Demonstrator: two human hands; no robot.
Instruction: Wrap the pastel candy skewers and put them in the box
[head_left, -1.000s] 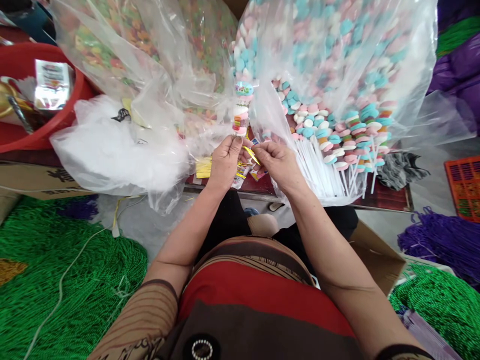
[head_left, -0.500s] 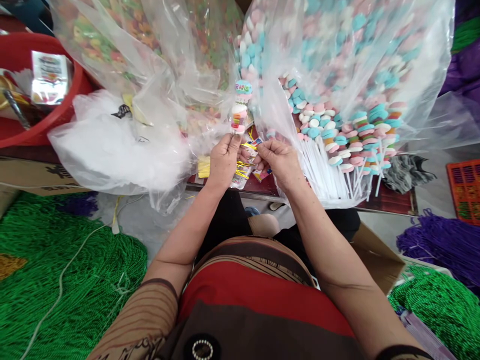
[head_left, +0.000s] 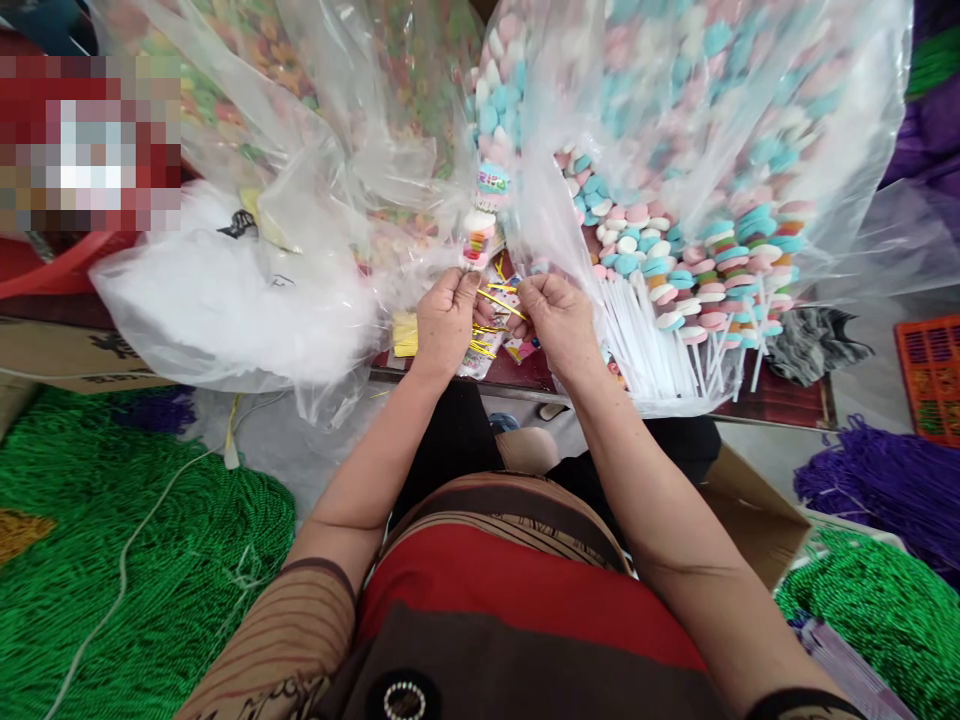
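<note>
My left hand (head_left: 448, 318) pinches the lower end of a small printed wrapper of candy (head_left: 480, 235), which stands upright above the fingers. Closed fingers of my right hand (head_left: 555, 315) grip a thin gold twist tie (head_left: 501, 300) that stretches across from beside the left fingertips. Under and between the hands lie more gold twist ties (head_left: 484, 345) on the dark red table, with colourful printed packets partly covered by them. A yellow stack (head_left: 406, 335) sits just left of my left hand. The fingertips are partly hidden.
White sticks (head_left: 645, 335) and skewered candies (head_left: 724, 265) lie right of my hands. Large clear bags of pink, blue and white candy (head_left: 675, 90) and of ring candy (head_left: 277, 60) stand behind. A bag of white wrappers (head_left: 247, 290) is at left. Green cords (head_left: 150, 530) cover the floor.
The gold twist tie now shows stretched between my hands, and my right hand has shifted slightly. The wrapped candy has tilted a little to the right.
</note>
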